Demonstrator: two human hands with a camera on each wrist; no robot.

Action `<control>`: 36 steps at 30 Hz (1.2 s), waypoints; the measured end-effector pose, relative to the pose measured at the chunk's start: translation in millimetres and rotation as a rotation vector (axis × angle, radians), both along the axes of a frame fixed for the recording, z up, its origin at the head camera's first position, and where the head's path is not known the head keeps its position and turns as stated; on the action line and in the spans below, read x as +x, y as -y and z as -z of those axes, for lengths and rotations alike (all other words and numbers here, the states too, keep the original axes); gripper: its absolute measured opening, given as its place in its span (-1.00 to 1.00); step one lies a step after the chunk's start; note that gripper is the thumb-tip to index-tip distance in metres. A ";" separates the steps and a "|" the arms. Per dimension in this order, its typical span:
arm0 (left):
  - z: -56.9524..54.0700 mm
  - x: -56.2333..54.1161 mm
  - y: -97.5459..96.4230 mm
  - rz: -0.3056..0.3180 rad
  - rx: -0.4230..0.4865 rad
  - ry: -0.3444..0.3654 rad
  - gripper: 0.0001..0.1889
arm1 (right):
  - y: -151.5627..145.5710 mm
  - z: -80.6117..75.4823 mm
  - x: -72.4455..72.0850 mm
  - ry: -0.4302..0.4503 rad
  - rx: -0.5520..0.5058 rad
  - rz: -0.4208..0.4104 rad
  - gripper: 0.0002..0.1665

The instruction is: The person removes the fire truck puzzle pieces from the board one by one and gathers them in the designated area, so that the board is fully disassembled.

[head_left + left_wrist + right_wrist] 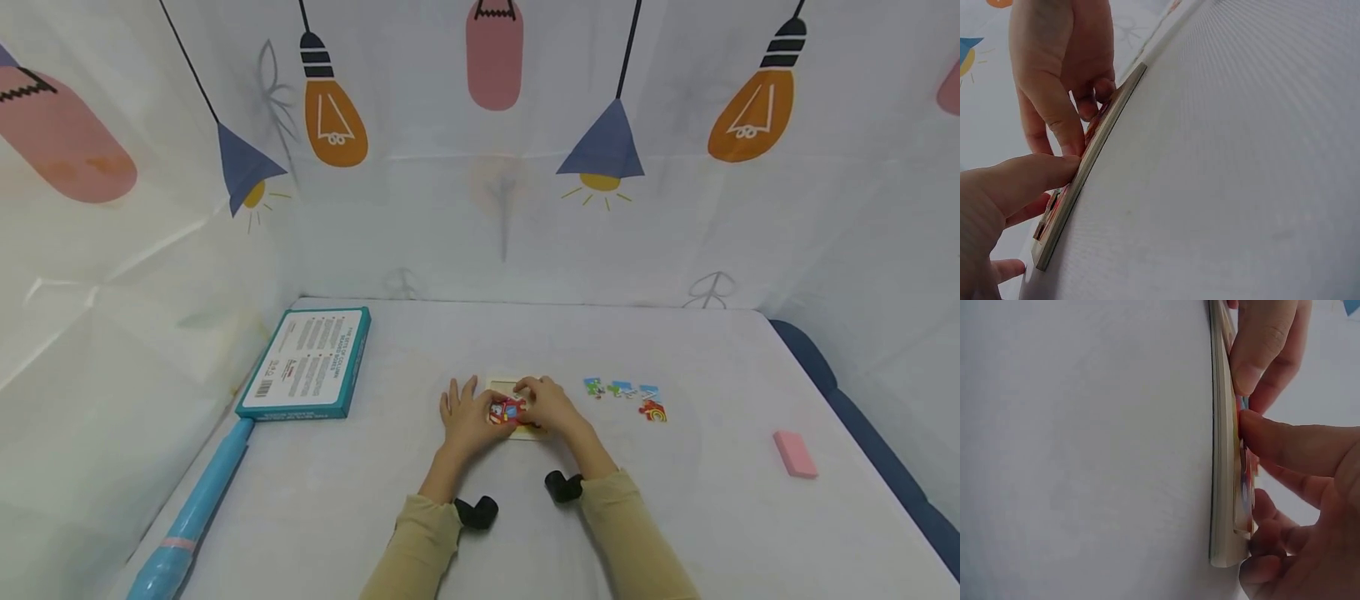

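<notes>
A small wooden puzzle board (pixel 527 434) lies on the table with colourful jigsaw pieces (pixel 508 411) in it, showing a red and blue picture. My left hand (pixel 472 421) pinches the pieces at the board's left side between thumb and index finger, its other fingers spread. From the right, my right hand (pixel 555 408) pinches a piece, which its fingers partly hide. Both thumbs sit close together at the near edge, as the left wrist view shows beside the board's rim (pixel 1094 156). In the right wrist view the pieces (pixel 1244 497) lie slightly above the rim.
Several loose jigsaw pieces (pixel 621 389) lie right of the board. Farther right is a pink block (pixel 795 454). A teal-edged box (pixel 307 358) lies at the left, with a blue stick-like object (pixel 206 492) nearer me. A printed white curtain (pixel 450 225) hangs behind the table.
</notes>
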State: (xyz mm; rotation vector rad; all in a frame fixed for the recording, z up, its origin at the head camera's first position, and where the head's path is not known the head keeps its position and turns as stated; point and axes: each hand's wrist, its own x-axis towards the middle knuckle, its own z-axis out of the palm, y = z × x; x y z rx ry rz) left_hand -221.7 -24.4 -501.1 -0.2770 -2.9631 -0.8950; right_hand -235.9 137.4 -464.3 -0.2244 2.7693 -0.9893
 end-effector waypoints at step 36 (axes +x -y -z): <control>-2.8 2.6 -0.6 0.002 -0.005 0.005 -0.52 | -86.0 -1.1 25.3 0.045 -0.452 0.343 -0.56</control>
